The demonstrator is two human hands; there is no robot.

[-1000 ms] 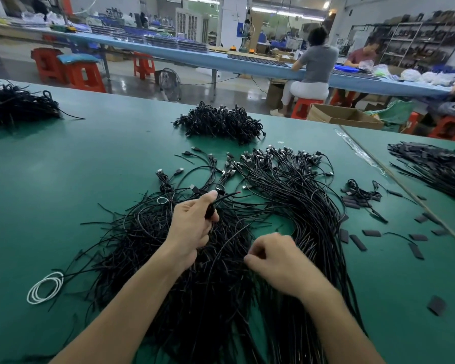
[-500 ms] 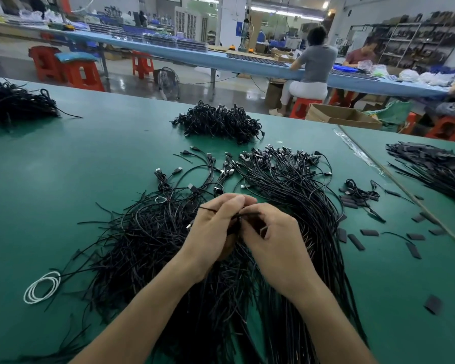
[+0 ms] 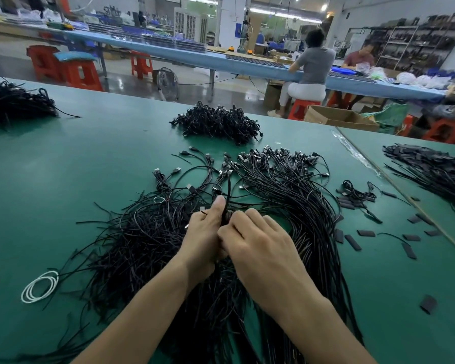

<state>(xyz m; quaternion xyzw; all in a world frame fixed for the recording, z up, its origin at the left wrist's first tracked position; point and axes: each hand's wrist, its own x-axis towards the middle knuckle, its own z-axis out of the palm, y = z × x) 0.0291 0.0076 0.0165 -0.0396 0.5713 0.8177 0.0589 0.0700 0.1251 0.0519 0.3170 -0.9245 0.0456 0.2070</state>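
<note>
My left hand (image 3: 202,237) gripped one black cable (image 3: 228,190), which rose just above the thumb. My right hand (image 3: 260,248) pinched it directly beside. I judged the step as bundling. The next move called for a strap (image 3: 352,242), well right of the grip.

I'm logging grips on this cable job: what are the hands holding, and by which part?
One black cable, near its far end: the left hand pinches it, and the right hand curls its fingers on it alongside.
</note>
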